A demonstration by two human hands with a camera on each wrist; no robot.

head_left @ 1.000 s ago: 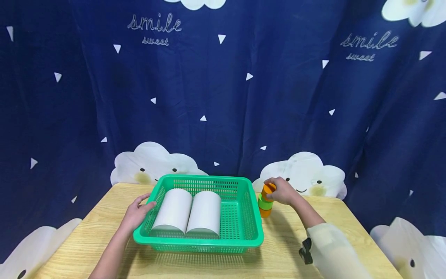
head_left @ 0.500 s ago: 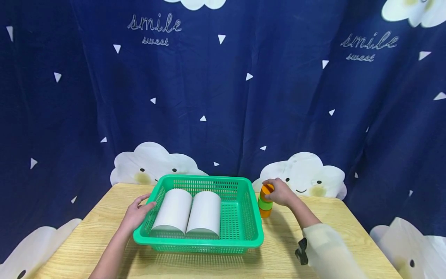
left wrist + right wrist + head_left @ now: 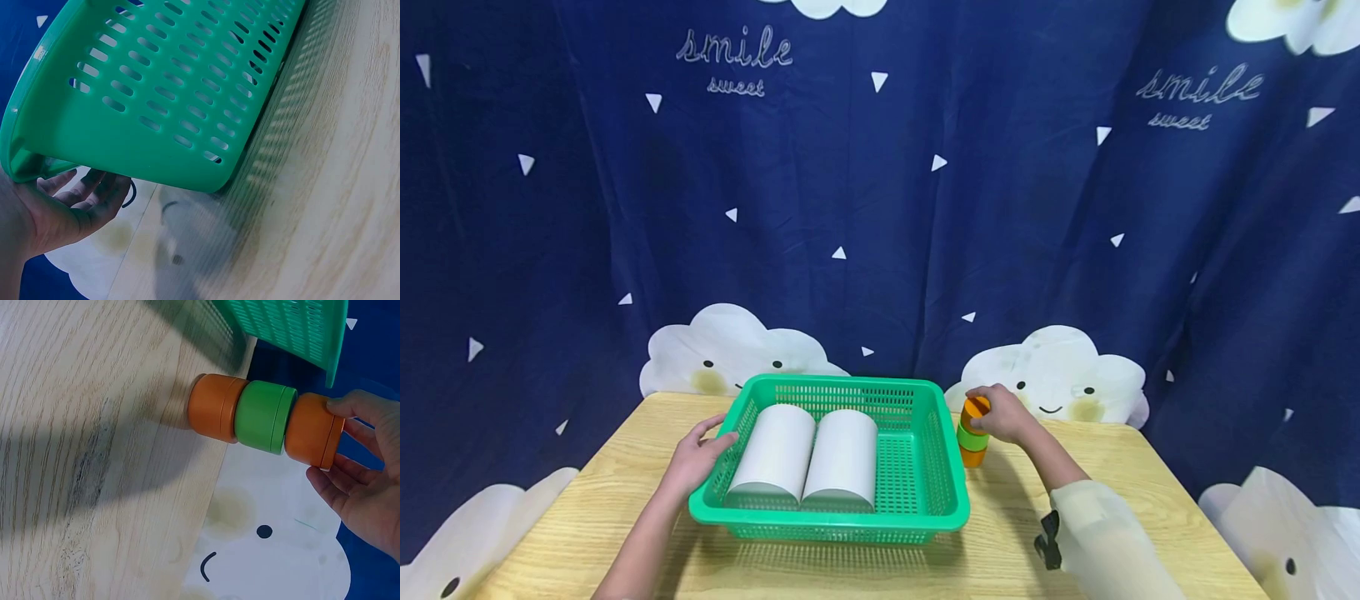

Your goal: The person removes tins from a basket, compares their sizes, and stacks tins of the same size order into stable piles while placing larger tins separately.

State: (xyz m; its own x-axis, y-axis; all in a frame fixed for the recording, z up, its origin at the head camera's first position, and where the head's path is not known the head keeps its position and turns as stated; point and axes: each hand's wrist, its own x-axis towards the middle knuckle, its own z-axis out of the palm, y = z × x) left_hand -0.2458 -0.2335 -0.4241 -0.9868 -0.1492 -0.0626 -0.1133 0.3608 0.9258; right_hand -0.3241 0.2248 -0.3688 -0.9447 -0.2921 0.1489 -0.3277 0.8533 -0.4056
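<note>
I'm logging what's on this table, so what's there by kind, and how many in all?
Green basket: 1
White rolls lying in the basket: 2
Orange cups in the stack: 2
Green cup between them: 1
Total: 6

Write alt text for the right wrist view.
A right hand grips the top orange plastic cup of a three-cup stack, above a green plastic cup and another orange cup, on a light wooden table beside a green slotted plastic basket.
</note>
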